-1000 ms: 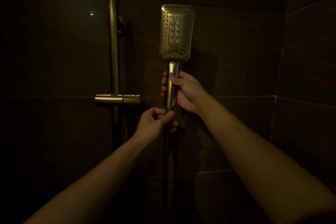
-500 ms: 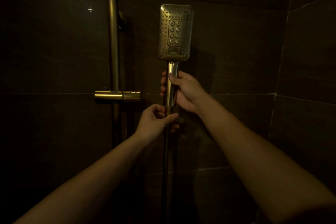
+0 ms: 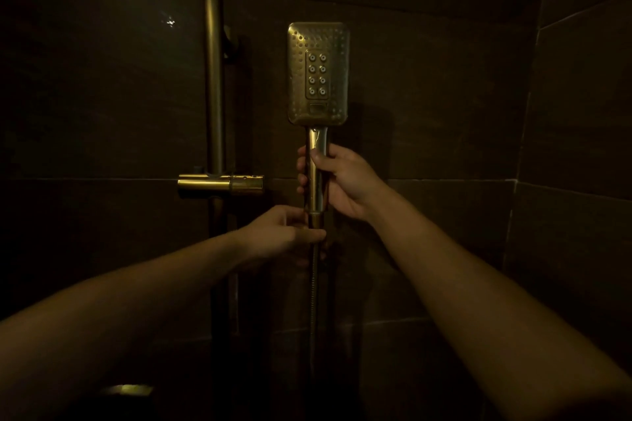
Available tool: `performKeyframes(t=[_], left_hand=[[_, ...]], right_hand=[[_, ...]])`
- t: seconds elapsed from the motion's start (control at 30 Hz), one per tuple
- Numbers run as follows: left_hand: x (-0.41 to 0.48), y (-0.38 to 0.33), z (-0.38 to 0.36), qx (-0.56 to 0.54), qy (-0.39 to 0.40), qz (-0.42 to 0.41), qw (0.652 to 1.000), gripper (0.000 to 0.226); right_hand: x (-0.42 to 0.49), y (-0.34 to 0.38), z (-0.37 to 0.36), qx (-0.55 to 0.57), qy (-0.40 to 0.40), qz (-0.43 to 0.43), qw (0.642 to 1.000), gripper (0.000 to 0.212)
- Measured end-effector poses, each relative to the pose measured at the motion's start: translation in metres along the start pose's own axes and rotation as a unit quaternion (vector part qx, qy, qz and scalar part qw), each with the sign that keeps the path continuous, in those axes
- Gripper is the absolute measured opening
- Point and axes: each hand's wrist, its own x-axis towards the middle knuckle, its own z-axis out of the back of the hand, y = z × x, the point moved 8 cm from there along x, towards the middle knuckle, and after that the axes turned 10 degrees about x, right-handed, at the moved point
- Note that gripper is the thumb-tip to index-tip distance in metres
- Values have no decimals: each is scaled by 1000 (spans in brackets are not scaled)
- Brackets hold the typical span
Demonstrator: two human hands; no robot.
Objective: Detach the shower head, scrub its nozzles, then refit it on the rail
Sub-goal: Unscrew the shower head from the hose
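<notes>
I log: shower head (image 3: 318, 73) upright beside rail (image 3: 214, 79); right hand (image 3: 343, 181) wraps its handle (image 3: 318, 140), left hand (image 3: 282, 232) pinches the hose nut (image 3: 316, 219) below.

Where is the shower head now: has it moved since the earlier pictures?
Yes, slightly. The shower head, held by the right hand, has drifted left, nearer the rail, and a little lower against the rail's holder.

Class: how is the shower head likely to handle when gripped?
Probably rigid: the shower head stands upright with the right hand gripping its handle. Likely top-heavy, with its broad face above. Glossy metal may be slippery.
</notes>
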Motion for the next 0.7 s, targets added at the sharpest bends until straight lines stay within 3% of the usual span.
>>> performKeyframes(t=[0.2,0.4,0.53,0.7], left_hand=[[-4,-4,8,74,-121,-14,990,32],[-9,-5,17,40,-159,-21,986,31],[-11,-8,19,4,-129,-19,991,24],[-14,-10,5,-82,-3,-10,997,26]], right_hand=[[0,-3,-4,-5,3,-5,1000,18],[-4,3,-7,13,1,0,1000,18],[-5,5,-6,35,-4,3,999,18],[-7,8,-8,36,-8,7,999,18]])
